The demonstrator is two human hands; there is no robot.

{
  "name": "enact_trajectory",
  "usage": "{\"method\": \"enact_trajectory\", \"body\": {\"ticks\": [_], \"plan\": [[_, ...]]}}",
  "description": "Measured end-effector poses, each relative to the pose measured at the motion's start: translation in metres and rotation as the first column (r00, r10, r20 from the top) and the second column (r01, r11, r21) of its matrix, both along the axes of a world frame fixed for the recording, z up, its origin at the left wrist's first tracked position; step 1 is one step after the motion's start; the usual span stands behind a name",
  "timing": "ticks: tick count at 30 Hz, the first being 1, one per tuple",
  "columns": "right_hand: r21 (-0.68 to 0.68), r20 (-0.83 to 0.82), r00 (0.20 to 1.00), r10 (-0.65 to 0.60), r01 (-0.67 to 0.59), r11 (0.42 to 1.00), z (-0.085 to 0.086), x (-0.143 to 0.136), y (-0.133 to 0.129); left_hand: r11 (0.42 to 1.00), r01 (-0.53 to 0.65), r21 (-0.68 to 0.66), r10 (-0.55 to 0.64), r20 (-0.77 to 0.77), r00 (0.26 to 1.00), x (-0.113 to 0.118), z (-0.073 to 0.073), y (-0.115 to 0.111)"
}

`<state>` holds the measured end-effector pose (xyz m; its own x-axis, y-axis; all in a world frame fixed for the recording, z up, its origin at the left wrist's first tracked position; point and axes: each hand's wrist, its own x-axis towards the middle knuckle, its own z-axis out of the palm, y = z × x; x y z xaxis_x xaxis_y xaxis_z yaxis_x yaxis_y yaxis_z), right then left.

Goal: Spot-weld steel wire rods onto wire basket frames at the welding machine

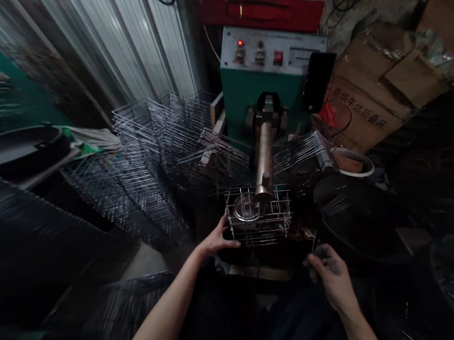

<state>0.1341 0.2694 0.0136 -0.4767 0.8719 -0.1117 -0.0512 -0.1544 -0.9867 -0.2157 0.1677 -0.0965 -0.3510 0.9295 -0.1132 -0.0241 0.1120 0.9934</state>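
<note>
A wire basket [272, 236] of thin metal rods sits under the copper-coloured arm [264, 158] of a green machine. My left hand [216, 240] grips the basket's near left corner, thumb along the front edge and fingers at its side. Inside the basket's outline shows a round metal ring or disc [245, 208]. Right of the basket and apart from it, my right hand [328, 268] is closed in a pinch, with short thin metal wires [315, 244] sticking up from the fingertips. How many wires it holds is hard to make out.
Stacked wire racks [148, 146] crowd the left side. The machine's control panel [271, 53] has a lit red lamp, with a phone [317, 81] at its right. A dark round pan [358, 214] holding loose wires and a cardboard box [367, 100] stand on the right.
</note>
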Motion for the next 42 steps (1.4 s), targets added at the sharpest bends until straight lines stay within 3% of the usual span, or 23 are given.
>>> {"method": "enact_trajectory", "body": {"ticks": [4, 7, 10, 14, 16, 18, 21, 24, 27, 29, 30, 34, 36, 38, 42], "plan": [[-0.034, -0.022, 1.000, 0.017, -0.017, 0.999, 0.011, -0.004, -0.011, 0.999, -0.031, -0.007, 0.032, 0.088, 0.996, 0.009, 0.008, 0.000], [-0.066, -0.043, 0.996, 0.075, -0.078, 0.995, 0.022, 0.006, -0.016, 0.998, -0.047, 0.044, 0.045, 0.048, 0.998, 0.013, 0.022, -0.023], [-0.090, -0.061, 0.976, 0.207, -0.212, 0.973, 0.040, 0.022, -0.019, 0.998, 0.017, 0.068, -0.003, -0.191, 0.982, 0.025, 0.040, -0.060], [0.006, -0.012, 0.888, 0.459, -0.459, 0.888, 0.070, 0.023, -0.025, 0.995, 0.100, -0.007, -0.088, -0.534, 0.841, 0.058, 0.068, -0.084], [0.134, 0.135, 0.822, 0.553, -0.568, 0.812, 0.079, 0.009, -0.028, 0.997, 0.062, -0.051, -0.080, -0.641, 0.763, 0.076, 0.082, -0.076], [0.293, 0.324, 0.759, 0.565, -0.648, 0.703, 0.077, -0.009, -0.028, 0.997, 0.011, -0.083, -0.068, -0.728, 0.683, 0.090, 0.094, -0.063], [0.517, 0.542, 0.716, 0.440, -0.697, 0.496, 0.059, -0.034, -0.025, 0.998, -0.018, -0.065, -0.043, -0.813, 0.581, 0.103, 0.113, -0.045], [0.636, 0.681, 0.689, 0.246, -0.724, 0.267, 0.038, -0.049, -0.018, 1.000, -0.025, 0.007, 0.020, -0.834, 0.551, 0.109, 0.128, -0.035], [0.679, 0.716, 0.690, 0.106, -0.723, 0.128, 0.034, -0.052, -0.015, 0.996, -0.068, 0.055, 0.084, -0.826, 0.557, 0.110, 0.137, -0.029], [0.715, 0.681, 0.724, 0.108, -0.690, 0.115, 0.042, -0.047, -0.016, 0.993, -0.101, 0.060, 0.106, -0.822, 0.560, 0.108, 0.139, -0.026], [0.731, 0.651, 0.744, 0.147, -0.668, 0.139, 0.048, -0.043, -0.016, 0.992, -0.112, 0.055, 0.109, -0.821, 0.560, 0.107, 0.139, -0.025], [0.649, 0.548, 0.747, 0.377, -0.664, 0.372, 0.071, -0.031, -0.011, 0.991, -0.136, 0.016, 0.089, -0.828, 0.553, 0.104, 0.138, -0.023], [0.602, 0.560, 0.727, 0.397, -0.686, 0.409, 0.071, -0.033, -0.007, 0.992, -0.126, 0.011, 0.079, -0.837, 0.541, 0.105, 0.138, -0.024], [0.624, 0.610, 0.722, 0.327, -0.692, 0.362, 0.061, -0.040, -0.005, 0.994, -0.105, 0.017, 0.071, -0.840, 0.537, 0.108, 0.138, -0.024], [0.657, 0.731, 0.675, 0.100, -0.736, 0.164, 0.035, -0.054, -0.009, 0.993, -0.118, 0.020, 0.083, -0.826, 0.557, 0.111, 0.136, -0.024]]}}
